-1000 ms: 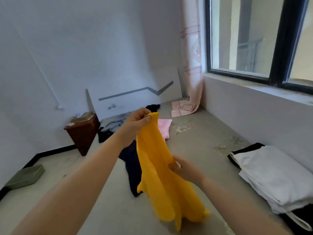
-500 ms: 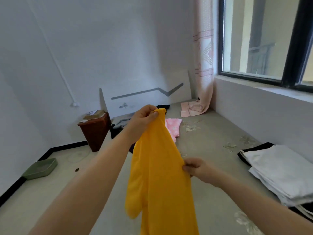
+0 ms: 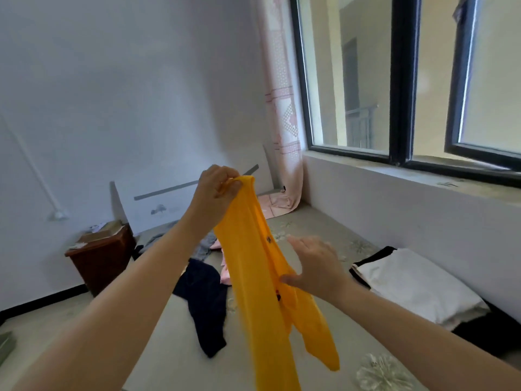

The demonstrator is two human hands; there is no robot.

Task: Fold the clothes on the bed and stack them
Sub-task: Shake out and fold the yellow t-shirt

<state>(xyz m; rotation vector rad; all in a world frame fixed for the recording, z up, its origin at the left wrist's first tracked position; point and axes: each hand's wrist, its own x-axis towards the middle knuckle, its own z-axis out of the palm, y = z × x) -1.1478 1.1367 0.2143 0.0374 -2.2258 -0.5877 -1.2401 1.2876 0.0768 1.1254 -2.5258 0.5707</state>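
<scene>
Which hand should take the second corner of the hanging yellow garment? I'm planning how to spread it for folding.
The right hand. It is open, fingers straight, beside the yellow garment at mid-length. The left hand already pinches the top edge and carries the garment, so it probably cannot let go.

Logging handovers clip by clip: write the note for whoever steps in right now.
Left hand: grips the top end of the yellow garment, held up so it hangs.
Right hand: fingers straight, thumb touching the garment's edge, no grip.
On the bed: dark navy garment, pink and grey pieces behind, all unfolded.
Done: white folded stack at right.
Left: fold the yellow one, stack it, then the rest.
</scene>
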